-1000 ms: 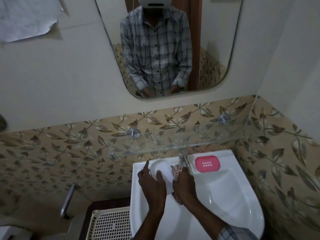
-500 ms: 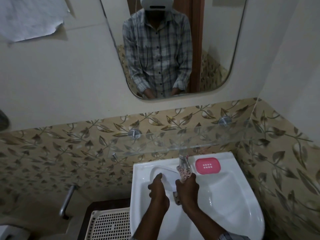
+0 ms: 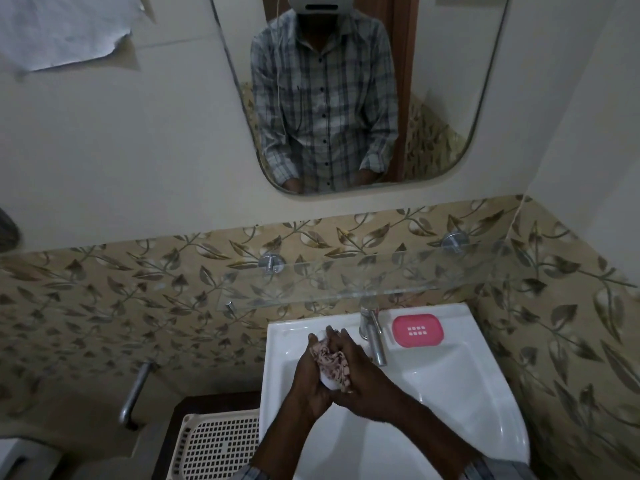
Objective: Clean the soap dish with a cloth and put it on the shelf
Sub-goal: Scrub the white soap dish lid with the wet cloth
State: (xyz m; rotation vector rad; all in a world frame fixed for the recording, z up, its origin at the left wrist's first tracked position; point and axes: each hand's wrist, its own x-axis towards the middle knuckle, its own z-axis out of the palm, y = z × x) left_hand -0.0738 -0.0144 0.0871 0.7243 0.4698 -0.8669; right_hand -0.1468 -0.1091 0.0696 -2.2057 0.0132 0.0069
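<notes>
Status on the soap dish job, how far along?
Done: nothing is finished. In hand: the left hand and right hand press a patterned cloth around a white piece, seemingly part of the dish, over the sink. Left: the pink soap dish tray sits on the sink rim; the glass shelf is bare.

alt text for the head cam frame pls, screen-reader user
Two hands, left and right, press a patterned cloth around a white dish over a white sink. A pink dish sits beside the tap, under an empty glass shelf and mirror.
</notes>
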